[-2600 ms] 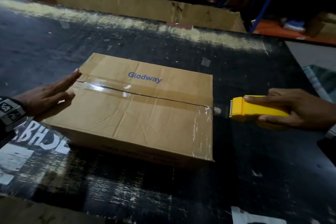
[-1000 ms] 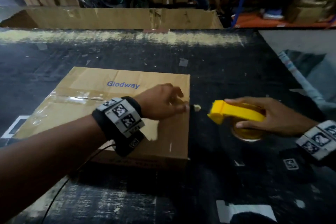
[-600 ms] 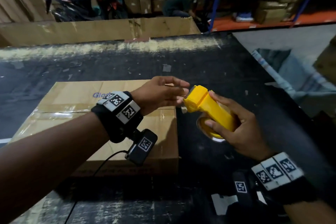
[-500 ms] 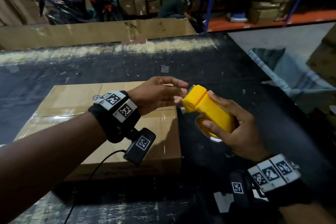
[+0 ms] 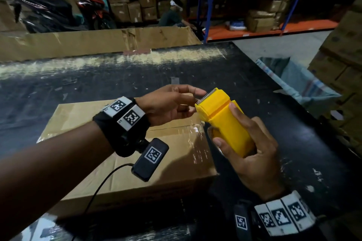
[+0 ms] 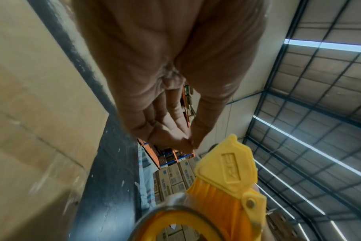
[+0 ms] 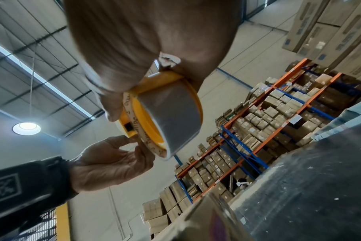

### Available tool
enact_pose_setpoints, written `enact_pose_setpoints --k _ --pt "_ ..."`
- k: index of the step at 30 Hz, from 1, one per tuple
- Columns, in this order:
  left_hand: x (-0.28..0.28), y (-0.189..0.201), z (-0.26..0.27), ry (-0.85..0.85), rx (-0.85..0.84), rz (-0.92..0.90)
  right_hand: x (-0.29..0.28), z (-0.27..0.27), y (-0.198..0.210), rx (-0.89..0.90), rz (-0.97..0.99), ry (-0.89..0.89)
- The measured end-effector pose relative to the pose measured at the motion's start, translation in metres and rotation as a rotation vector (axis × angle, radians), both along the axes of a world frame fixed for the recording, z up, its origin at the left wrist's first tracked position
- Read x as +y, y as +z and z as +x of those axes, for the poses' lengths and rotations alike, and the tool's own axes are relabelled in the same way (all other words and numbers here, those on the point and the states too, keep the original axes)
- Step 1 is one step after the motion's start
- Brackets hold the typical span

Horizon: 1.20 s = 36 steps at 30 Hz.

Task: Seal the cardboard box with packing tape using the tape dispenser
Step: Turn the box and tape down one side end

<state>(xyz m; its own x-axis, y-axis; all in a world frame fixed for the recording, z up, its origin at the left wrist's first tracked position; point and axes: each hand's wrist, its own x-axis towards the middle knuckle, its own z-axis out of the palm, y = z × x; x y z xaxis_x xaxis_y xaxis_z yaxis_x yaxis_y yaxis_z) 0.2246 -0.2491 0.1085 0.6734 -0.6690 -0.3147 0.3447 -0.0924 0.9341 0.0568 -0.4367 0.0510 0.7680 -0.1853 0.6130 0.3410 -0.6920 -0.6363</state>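
Above the box on the counter: right hand grips the tape dispenser, blade up; left hand fingertips pinched at its blade, probably finding the tape end.

Warehouse, orange-blue pallet racks w/ stacked cartons, metal roof

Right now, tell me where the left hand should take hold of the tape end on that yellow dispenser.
Pinch the loose tape just under the serrated blade at the tape dispenser's raised front, coming from the left hand's side; the right hand already wraps the body, so keep fingertips below the teeth.
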Motion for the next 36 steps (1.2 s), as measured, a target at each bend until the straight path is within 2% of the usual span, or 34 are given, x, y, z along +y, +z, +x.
enact_pose_setpoints --k 5,11,16,22,26,32,36 --pt "0.009 0.013 0.025 0.001 -0.201 0.129 0.04 -0.005 0.014 0.117 -0.053 -0.094" --pt "0.016 0.037 0.097 0.13 -0.32 0.224 0.076 -0.034 0.029 0.234 -0.07 -0.313" --pt "-0.013 0.003 0.144 0.009 -0.47 0.488 0.093 -0.01 0.033 0.432 0.009 -0.334" --pt "-0.033 -0.032 0.164 -0.031 -0.502 0.652 0.096 0.022 0.033 0.558 0.043 -0.32" --pt "-0.039 -0.057 0.185 -0.052 -0.514 0.728 0.094 0.03 0.032 0.597 0.058 -0.316" --pt "-0.049 -0.061 0.183 -0.047 -0.554 0.765 0.09 0.037 0.03 0.64 0.055 -0.325" --pt "-0.055 -0.065 0.182 -0.104 -0.607 0.836 0.088 0.038 0.026 0.686 0.055 -0.313"
